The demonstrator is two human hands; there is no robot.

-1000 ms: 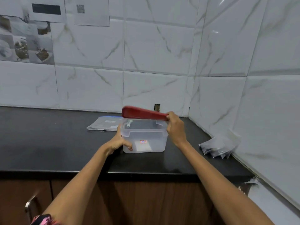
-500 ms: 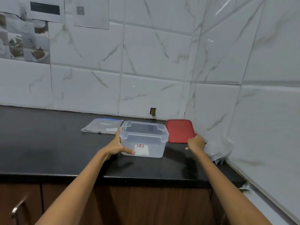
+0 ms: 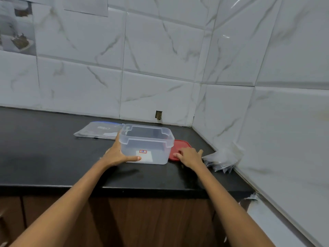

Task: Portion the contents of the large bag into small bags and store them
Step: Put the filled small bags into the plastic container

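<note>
Right at the middle of the black counter [image 3: 44, 157] stands a clear plastic box [image 3: 146, 143], upright and open at the top, with a small red-edged sticker [image 3: 143, 151] on its near wall. Nothing can be made out inside it. The left hand [image 3: 118, 154] holds the box at its left end: the thumb lies along the bottom of the near wall, and the fingers curl round the far side, mostly hidden behind the plastic.

Just to the right of the box, a red lid [image 3: 179, 146] lies flat on the counter, its left part hidden behind the box's corner. The right hand [image 3: 189, 155] rests palm down on the near edge of this lid, fingers straight and a little spread, gripping nothing.

Behind the box and to its left lies a large flat bag [image 3: 99, 131], grey and see-through with a blue strip along its far edge; it looks nearly flat, and its right end runs behind the box. Whether the two touch cannot be told.

To the right of the right hand, a pile of small clear bags [image 3: 221, 160] sits in the corner where the counter meets the right-hand wall, near the hand but apart from it.

White marbled tiles [image 3: 160, 50] cover both walls, printed sheets [image 3: 16, 32] hang at the upper left, and brown wooden cabinet fronts [image 3: 151, 220] run below the counter's edge.
</note>
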